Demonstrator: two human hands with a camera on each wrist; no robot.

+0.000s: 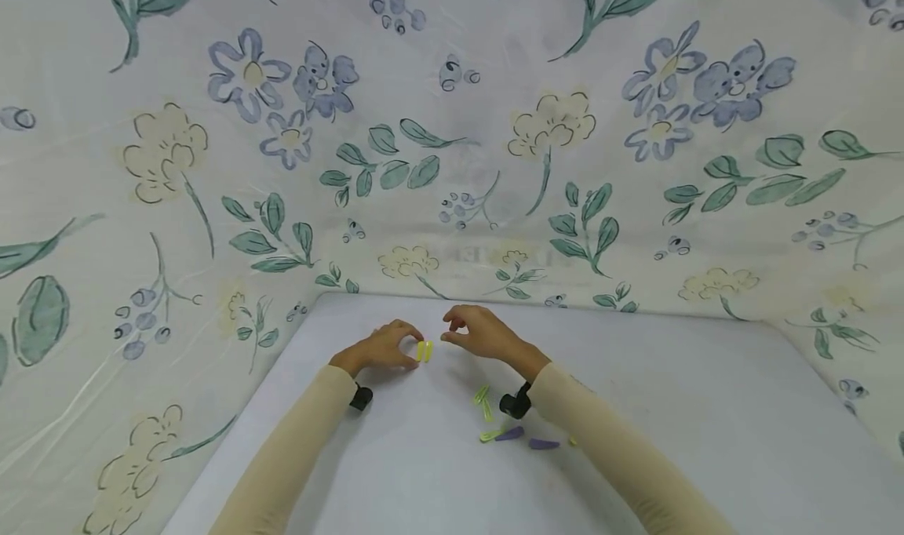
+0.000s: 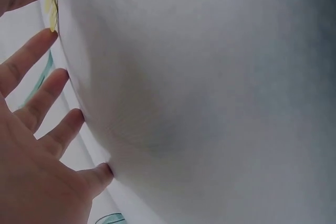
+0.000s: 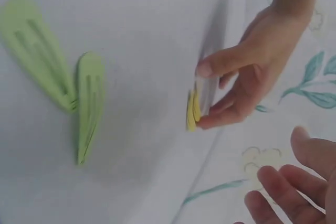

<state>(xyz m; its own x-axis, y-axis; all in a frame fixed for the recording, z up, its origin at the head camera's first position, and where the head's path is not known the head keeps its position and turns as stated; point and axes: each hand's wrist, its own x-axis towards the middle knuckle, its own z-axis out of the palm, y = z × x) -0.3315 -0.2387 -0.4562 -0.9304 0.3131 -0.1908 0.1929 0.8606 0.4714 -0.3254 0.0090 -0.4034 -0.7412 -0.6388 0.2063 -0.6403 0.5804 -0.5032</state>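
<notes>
Two yellow snap hair clips (image 1: 424, 352) lie side by side on the white table. Beside them my left hand (image 1: 381, 347) rests with its fingers spread, thumb and index finger near opposite ends of the clips. In the left wrist view, the index fingertip reaches the end of a yellow clip (image 2: 50, 9), and the other fingertips meet the tabletop. To the right of the clips my right hand (image 1: 483, 333) hovers, fingers loosely bent and holding nothing. The right wrist view shows both yellow clips (image 3: 192, 109) close to the left fingertips.
Nearer on the table lie light green hair clips (image 1: 487, 409), another green one (image 1: 489, 437), and two purple clips (image 1: 544, 444). A small yellow piece (image 1: 573, 442) shows beside the right sleeve. Floral cloth (image 1: 452, 166) hangs behind and at the sides.
</notes>
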